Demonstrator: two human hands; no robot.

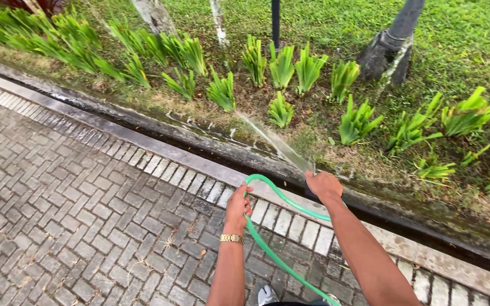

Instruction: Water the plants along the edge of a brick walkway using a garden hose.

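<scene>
Hose handling is being shown: a green garden hose [279, 198] is being held looped between both hands above the brick paving [75, 215]. It is judged soft, bendy and likely wet and slippery, so a firm grasp near the end is being favoured. The right hand [323, 185] is being kept closed around the outlet, water [270, 139] being sprayed towards the spiky green plants [282, 68]. The left hand [237, 207], wearing a gold watch [231, 238], is being curled around the loop, both arms outstretched

Grey brick paving [80, 221] with a loop of green hose [279, 260], bordered by a wet gutter [211, 148].
</scene>
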